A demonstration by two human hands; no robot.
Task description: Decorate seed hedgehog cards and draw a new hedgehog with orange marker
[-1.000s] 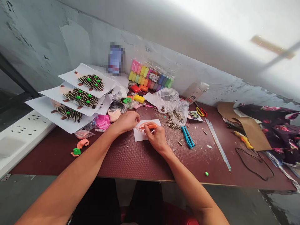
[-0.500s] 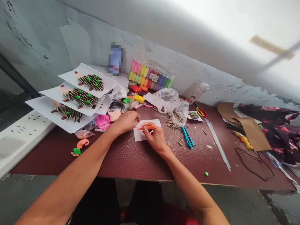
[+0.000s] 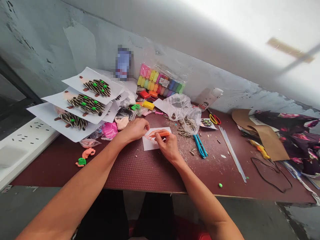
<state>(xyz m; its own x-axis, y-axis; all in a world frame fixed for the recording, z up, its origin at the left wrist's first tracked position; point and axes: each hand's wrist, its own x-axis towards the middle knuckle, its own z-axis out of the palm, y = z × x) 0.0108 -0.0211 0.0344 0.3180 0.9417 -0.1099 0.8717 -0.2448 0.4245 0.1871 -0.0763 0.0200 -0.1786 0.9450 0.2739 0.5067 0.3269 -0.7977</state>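
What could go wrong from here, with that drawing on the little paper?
The right hand holds an orange pen over the white paper, so it might smudge the orange lines. The small green piece near the front edge of the table could roll off if bumped. Loose seeds beside the paper might get knocked onto it.

Mostly ones, plus a pair and a trio

One left hand point(image 3: 138, 129) and one right hand point(image 3: 170, 146), two in all. With them, one orange pen point(image 3: 163, 134) and one white sheet point(image 3: 149, 146). Left: three seed-hedgehog sheets point(image 3: 97, 88) in plain view, one power strip point(image 3: 41, 136). Far: one pack of coloured clay point(image 3: 152, 76), one yellow block point(image 3: 148, 105), one bottle point(image 3: 210, 98). Right: one pair of scissors point(image 3: 215, 118), one blue cutter point(image 3: 200, 146), one small seed card point(image 3: 208, 124), one glue gun point(image 3: 261, 150). Near right: one green pellet point(image 3: 220, 185). Loose seeds point(image 3: 184, 134) are too many to count, clear sticks point(image 3: 232, 155) too close together.
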